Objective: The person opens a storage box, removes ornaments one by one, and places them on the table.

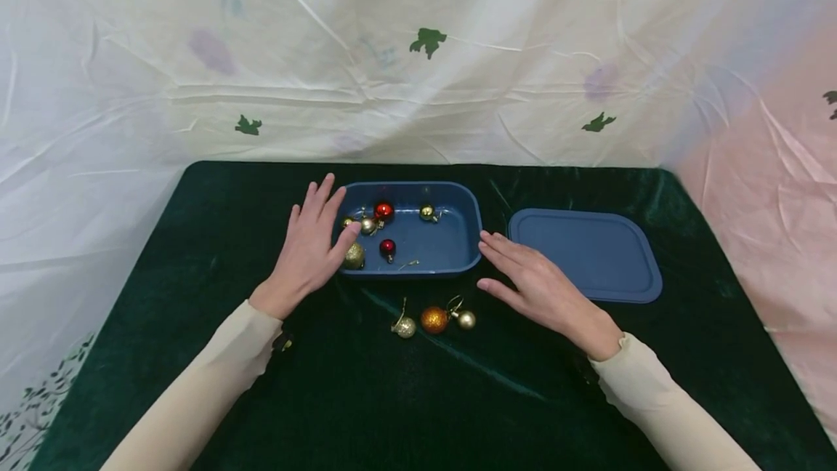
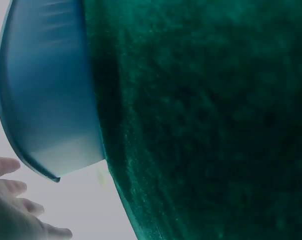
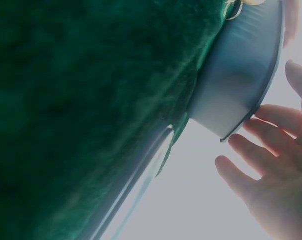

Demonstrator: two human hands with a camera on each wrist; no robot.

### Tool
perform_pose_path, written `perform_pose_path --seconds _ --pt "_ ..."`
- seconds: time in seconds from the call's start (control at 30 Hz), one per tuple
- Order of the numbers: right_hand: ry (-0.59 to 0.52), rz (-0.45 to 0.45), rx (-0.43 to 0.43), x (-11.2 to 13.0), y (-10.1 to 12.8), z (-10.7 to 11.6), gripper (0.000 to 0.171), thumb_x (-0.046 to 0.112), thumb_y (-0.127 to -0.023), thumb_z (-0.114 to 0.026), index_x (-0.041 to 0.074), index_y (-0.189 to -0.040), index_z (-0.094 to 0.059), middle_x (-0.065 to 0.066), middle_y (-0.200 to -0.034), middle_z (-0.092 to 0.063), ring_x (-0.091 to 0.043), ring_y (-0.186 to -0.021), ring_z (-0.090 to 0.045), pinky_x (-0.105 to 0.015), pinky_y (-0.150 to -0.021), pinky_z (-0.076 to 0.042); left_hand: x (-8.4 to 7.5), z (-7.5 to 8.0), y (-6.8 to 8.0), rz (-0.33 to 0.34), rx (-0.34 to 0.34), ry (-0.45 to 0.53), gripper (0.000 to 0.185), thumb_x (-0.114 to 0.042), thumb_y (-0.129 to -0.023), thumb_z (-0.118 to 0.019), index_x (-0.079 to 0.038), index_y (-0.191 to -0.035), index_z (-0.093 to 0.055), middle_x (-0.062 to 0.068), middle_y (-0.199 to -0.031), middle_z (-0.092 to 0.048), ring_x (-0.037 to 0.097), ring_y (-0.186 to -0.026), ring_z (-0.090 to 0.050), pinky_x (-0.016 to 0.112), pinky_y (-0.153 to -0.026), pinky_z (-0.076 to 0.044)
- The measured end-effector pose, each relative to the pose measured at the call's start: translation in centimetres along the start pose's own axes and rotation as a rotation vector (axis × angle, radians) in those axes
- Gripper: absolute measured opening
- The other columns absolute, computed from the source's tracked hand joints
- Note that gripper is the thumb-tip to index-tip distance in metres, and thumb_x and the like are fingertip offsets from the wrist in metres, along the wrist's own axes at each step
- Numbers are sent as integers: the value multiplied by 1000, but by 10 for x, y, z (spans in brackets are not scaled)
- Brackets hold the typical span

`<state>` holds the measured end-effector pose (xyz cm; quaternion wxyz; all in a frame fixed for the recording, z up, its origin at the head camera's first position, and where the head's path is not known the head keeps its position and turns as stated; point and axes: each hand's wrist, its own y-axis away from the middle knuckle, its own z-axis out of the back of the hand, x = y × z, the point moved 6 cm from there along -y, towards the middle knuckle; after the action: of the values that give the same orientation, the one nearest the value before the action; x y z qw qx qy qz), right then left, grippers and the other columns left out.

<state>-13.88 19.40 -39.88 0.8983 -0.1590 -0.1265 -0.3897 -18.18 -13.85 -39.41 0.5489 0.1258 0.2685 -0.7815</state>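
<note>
The blue box (image 1: 434,242) stands on the green desk (image 1: 366,391) between the two hands, and its long axis runs from left to right, so each hand has one short end beside it. From the fingers of the left hand (image 1: 306,242) the box lies to the right; in the head view the thumb crosses over its left end. From the fingers of the right hand (image 1: 539,286) the box lies to the left, and these fingertips are at the right end. Neither hand is clearly nearer. Whether the fingers truly touch the walls, I cannot tell with certainty. The fingers of both hands are extended and released; they grasp nothing.

I judge that any move of the box turns on this opposed placing: a push at one end goes along the long axis toward the other hand. In front of the box, well within its length, lie a pale glittery bauble (image 1: 406,327), an orange bauble (image 1: 434,320) and a smooth gold bauble (image 1: 466,320); the right thumb is nearest to the last.
</note>
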Motion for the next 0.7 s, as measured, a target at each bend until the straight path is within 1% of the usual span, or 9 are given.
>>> perform_pose_path --seconds 0.1,0.23,0.37,0.47,0.57,0.7 --pt "11 -17 -26 1 -4 3 59 38 -103 -65 3 -150 -54 -12 -161 -44 -33 -149 -40 -60 -115 -38 4 -7 -1 65 83 -28 86 -65 -105 -34 -4 -164 -25 9 -174 -2 37 -159 1 72 -120 -9" --pt "5 -41 -85 5 -13 10 56 37 -103 -65 4 -147 -58 -12 -156 -50 -33 -147 -42 -61 -114 -38 7 -13 -2 124 149 -49 93 -70 -103 -31 -4 -166 -15 10 -174 6 41 -158 4 74 -119 -7" --pt "-4 -40 -155 9 -23 15 52 35 -103 -66 5 -145 -60 -13 -153 -54 -33 -144 -46 -60 -113 -40 8 -16 -2 154 184 -56 97 -74 -102 -28 -4 -166 -9 11 -174 9 42 -158 5 74 -119 -6" --pt "-8 -40 -193 12 -32 19 50 34 -103 -66 6 -145 -61 -14 -150 -56 -33 -140 -51 -58 -111 -42 9 -18 -1 171 210 -57 98 -75 -101 -26 -4 -166 -5 11 -173 11 42 -158 5 73 -119 -5" --pt "-21 -42 -213 14 -43 21 50 35 -103 -66 8 -145 -61 -14 -148 -58 -33 -136 -54 -56 -110 -45 10 -20 -2 183 224 -61 99 -76 -101 -25 -4 -166 -4 10 -173 12 41 -158 4 73 -119 -6" --pt "-66 -54 -215 16 -56 21 50 35 -103 -66 8 -145 -60 -12 -147 -58 -31 -134 -55 -53 -108 -47 10 -22 -2 187 227 -64 100 -76 -101 -24 -4 -166 -3 9 -173 12 39 -158 4 72 -120 -8"
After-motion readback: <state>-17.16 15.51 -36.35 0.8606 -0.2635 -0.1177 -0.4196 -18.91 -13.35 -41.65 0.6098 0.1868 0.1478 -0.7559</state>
